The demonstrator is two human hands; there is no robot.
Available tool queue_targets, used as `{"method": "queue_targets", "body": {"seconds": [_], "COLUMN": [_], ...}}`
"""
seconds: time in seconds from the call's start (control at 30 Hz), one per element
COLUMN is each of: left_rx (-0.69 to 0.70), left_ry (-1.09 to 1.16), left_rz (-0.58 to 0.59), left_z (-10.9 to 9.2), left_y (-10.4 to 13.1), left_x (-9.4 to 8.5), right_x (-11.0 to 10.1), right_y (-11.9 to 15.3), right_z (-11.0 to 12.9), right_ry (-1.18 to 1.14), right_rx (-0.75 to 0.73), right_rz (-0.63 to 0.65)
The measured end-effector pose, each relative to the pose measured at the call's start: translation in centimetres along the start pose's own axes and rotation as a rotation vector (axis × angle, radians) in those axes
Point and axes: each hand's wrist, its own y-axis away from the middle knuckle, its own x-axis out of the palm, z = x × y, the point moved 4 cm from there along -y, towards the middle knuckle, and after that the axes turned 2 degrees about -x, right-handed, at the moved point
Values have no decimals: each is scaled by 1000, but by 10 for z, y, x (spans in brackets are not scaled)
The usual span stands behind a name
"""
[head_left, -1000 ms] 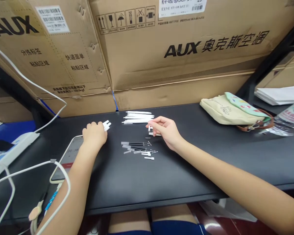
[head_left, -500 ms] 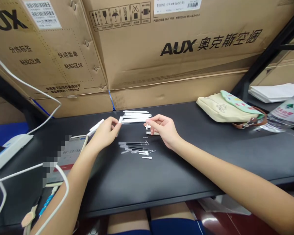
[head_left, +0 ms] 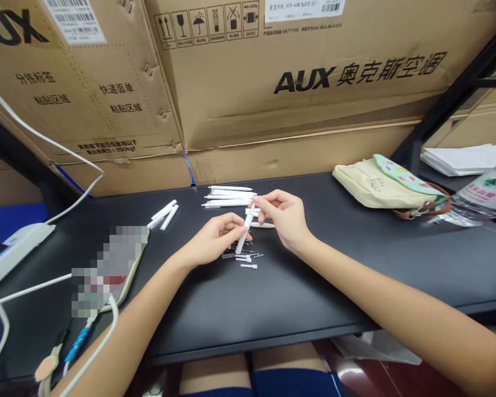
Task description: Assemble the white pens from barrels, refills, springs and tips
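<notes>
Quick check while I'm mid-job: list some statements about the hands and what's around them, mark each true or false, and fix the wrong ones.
1. The left hand holds a white barrel at a tilt. True.
2. The right hand lies flat on the table. False: it is raised, its fingertips at the barrel's upper end.
3. The cream pouch is right of both hands. True.
4. The row of white pens lies nearer the person than the hands. False: it lies beyond them, toward the cardboard boxes.
</notes>
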Motion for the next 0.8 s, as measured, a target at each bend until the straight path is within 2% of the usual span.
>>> {"method": "queue_targets", "body": {"seconds": [0.1, 0.2, 0.33, 0.63, 0.8], "left_rx": [5, 42, 66, 37, 24], "left_ry": [30, 107, 176, 172, 277], "left_rz": [-52, -140, -148, -147, -158], "left_z": [-1, -4, -5, 0, 2], "left_y": [-1, -1, -1, -3, -2], "left_x": [-1, -2, 0, -2, -3], "right_x": [2, 6, 10, 8, 8], "right_y": [2, 7, 12, 12, 12], "right_z": [1, 4, 3, 1, -1], "right_ry": [76, 157, 195, 251, 253], "right_rx": [-52, -124, -167, -219, -211], "right_rz": [62, 188, 308, 292, 277]}}
